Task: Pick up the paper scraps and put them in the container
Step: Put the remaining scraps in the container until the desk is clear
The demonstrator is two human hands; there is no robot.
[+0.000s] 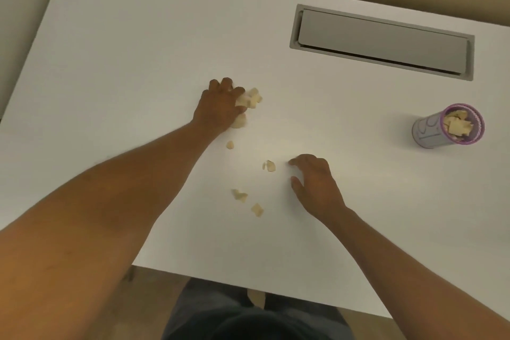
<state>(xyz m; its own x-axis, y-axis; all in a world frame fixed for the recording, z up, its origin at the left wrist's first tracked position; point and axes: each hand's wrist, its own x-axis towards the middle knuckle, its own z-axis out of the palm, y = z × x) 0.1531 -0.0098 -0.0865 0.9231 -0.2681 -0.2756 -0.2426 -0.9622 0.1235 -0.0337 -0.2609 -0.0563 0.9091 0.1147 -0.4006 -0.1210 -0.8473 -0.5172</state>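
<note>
Pale yellowish paper scraps lie scattered on the white table (138, 63). My left hand (220, 103) is curled over a clump of scraps (252, 97) at the table's middle, with another scrap (239, 121) under its palm edge. Single scraps lie below it: one (230, 144), a pair (269, 165), another pair (239, 195) and one (257, 209). My right hand (314, 176) rests on the table just right of the pair, fingers spread, holding nothing. The container (430, 132), a grey cup with a purple rim, stands at the right and holds several scraps (456, 125).
A grey rectangular cable hatch (382, 41) is set into the table at the back right. The table's front edge runs below my arms, with my lap beyond it. A curved notch cuts the far edge at the back left.
</note>
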